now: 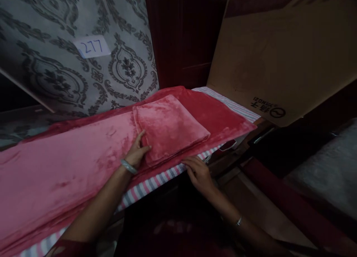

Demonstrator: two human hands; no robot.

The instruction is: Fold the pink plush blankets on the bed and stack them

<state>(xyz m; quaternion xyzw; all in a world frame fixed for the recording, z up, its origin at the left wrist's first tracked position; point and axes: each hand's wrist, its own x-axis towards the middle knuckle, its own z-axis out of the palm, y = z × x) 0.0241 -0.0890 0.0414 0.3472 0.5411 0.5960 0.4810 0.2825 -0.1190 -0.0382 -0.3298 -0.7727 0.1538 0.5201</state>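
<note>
Your left hand lies flat, fingers spread, on the near corner of the folded cloth. Your right hand rests open on the striped sheet at the desk edge, holding nothing. The fold sits atop one long pink blanket; a sideways push could slide it or undo its layers. One fold, one blanket, one cardboard sheet.

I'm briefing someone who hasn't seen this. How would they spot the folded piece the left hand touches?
Find the long pink blanket spread over the striped sheet. On its right part lies the folded pink cloth, a squarish stack with the left hand at its near corner. It alone is folded and raised above the flat blanket.
</note>
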